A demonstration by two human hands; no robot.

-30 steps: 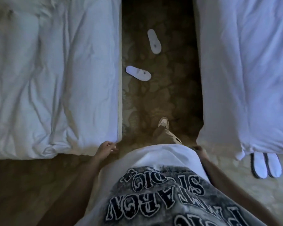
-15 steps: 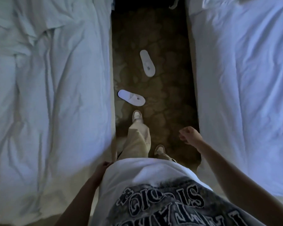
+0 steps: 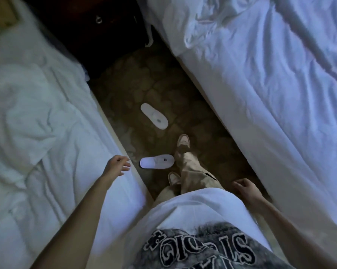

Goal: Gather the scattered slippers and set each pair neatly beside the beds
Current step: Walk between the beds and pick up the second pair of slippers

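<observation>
Two white slippers lie apart on the dark patterned carpet between two beds. The near slipper (image 3: pixel 157 161) lies crosswise just left of my front foot. The far slipper (image 3: pixel 154 116) lies at an angle further up the aisle. My left hand (image 3: pixel 117 166) hangs over the edge of the left bed (image 3: pixel 47 133), fingers spread, holding nothing, a short way left of the near slipper. My right hand (image 3: pixel 245 188) is low by the right bed (image 3: pixel 270 94), fingers loosely curled and empty.
A dark wooden nightstand (image 3: pixel 105 22) with a ring handle closes the far end of the aisle. Both beds carry rumpled white bedding. My feet in pale shoes (image 3: pixel 183 141) stand in the narrow carpet strip (image 3: pixel 144 84).
I have walked up the aisle between the beds, so both slippers are now close. My left hand rose forward toward the near slipper; my right hand dropped back.
</observation>
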